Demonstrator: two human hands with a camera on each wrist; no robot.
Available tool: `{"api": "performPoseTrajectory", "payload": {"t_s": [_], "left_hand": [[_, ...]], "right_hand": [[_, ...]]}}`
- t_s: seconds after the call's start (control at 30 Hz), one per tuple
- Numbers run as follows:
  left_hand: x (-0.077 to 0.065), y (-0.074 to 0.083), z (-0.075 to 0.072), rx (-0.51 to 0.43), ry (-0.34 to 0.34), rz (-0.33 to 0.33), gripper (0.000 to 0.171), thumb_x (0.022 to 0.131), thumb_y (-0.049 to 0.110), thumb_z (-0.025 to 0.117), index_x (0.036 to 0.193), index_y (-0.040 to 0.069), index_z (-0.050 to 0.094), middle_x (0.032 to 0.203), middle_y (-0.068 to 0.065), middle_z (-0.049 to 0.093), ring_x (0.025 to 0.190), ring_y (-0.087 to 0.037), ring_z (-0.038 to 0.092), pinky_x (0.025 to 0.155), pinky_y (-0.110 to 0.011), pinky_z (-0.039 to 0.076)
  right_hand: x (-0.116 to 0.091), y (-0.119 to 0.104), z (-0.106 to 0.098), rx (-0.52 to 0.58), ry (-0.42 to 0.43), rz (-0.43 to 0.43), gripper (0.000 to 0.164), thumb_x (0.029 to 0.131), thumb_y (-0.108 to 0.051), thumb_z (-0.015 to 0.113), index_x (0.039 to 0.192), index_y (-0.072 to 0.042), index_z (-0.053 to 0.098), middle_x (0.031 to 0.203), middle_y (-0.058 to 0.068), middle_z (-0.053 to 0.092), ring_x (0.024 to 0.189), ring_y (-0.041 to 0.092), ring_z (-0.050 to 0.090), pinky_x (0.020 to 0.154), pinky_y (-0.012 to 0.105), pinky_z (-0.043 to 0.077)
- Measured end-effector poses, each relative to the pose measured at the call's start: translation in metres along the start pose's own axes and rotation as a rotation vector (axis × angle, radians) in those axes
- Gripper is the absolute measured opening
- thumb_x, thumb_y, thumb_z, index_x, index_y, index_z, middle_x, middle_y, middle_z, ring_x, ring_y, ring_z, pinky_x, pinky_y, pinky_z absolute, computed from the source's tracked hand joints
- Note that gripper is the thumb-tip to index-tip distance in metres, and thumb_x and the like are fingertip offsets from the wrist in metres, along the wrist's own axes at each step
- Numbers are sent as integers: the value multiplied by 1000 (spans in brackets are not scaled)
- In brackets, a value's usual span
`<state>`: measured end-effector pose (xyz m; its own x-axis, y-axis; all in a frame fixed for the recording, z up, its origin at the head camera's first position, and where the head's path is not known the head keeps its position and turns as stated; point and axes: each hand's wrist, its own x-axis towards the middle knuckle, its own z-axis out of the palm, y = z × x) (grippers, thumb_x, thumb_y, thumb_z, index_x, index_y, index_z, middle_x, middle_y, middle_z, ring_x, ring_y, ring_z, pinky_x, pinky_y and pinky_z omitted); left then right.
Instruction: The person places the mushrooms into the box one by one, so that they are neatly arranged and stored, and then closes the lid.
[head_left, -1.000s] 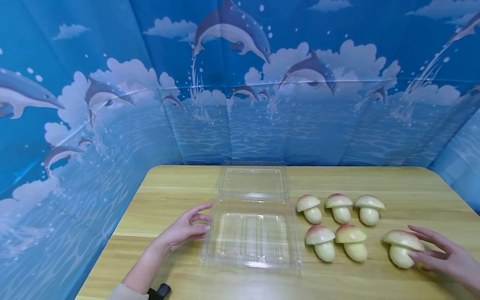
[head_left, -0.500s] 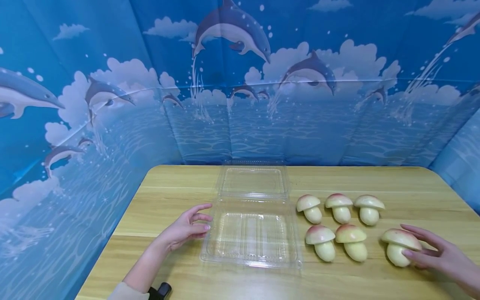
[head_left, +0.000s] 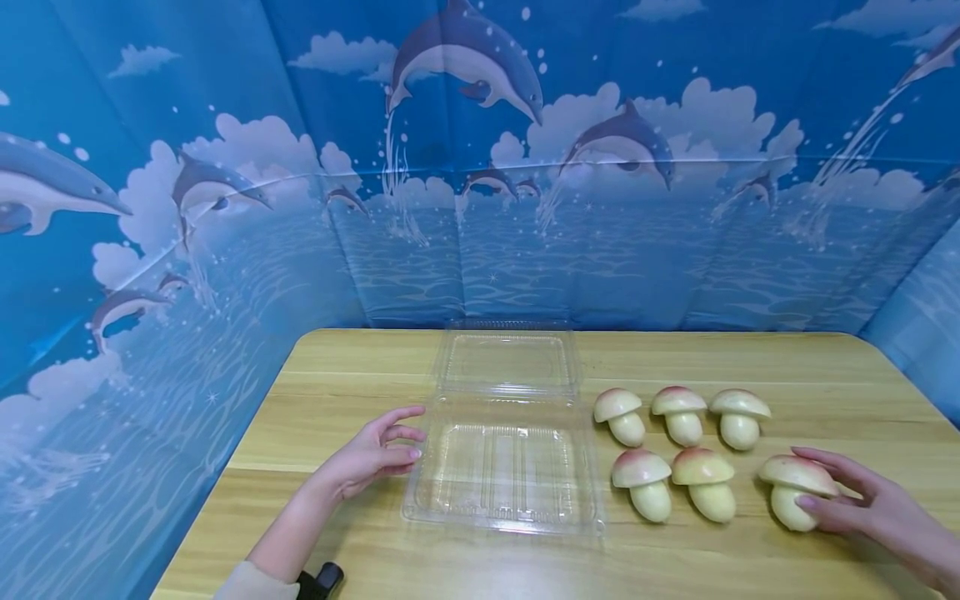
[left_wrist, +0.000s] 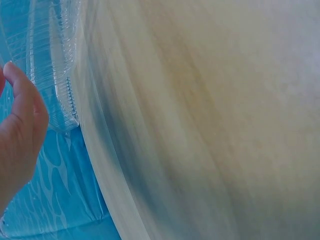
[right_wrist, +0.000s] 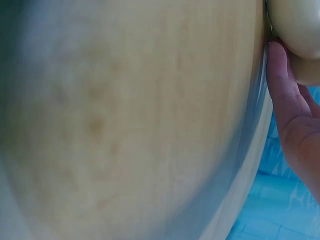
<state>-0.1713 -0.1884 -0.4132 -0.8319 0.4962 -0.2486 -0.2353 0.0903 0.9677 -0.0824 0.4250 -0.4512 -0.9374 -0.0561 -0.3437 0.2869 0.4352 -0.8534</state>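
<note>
My right hand (head_left: 862,504) holds a model mushroom (head_left: 791,510) at the right of the table, thumb against its pale stem and fingers round the far side of its reddish cap. Part of that mushroom (right_wrist: 300,25) also shows beyond the thumb in the right wrist view. Beside the left edge of a clear plastic clamshell box (head_left: 504,528) lies my left hand (head_left: 371,458), its fingers loosely bent with nothing in them. Whether its fingertips touch the box I cannot tell. The box lies open, its lid (head_left: 508,363) folded back towards the far table edge.
Several more model mushrooms (head_left: 703,471) lie in two rows between the box and my right hand. The wood-grain table (head_left: 337,367) ends at a blue dolphin-print curtain (head_left: 510,250). A dark strap (head_left: 318,581) is on my left wrist.
My right hand has shifted slightly left together with its mushroom, towards the rows. My left hand and the box stay where they were.
</note>
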Motion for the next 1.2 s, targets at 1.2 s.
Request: {"api": "performPoseTrajectory", "payload": {"t_s": [1.2], "left_hand": [[1,0,0,-19,12,-4,69,86,2,63,144,3,26,119,-22,47,85,-17,59,76,-28,51]], "right_hand": [[-1,-33,-5,-17,-10,-200,53,96,-7,49,124,-50,38,111,-39,36,91,-3,57,67,32,53]]}}
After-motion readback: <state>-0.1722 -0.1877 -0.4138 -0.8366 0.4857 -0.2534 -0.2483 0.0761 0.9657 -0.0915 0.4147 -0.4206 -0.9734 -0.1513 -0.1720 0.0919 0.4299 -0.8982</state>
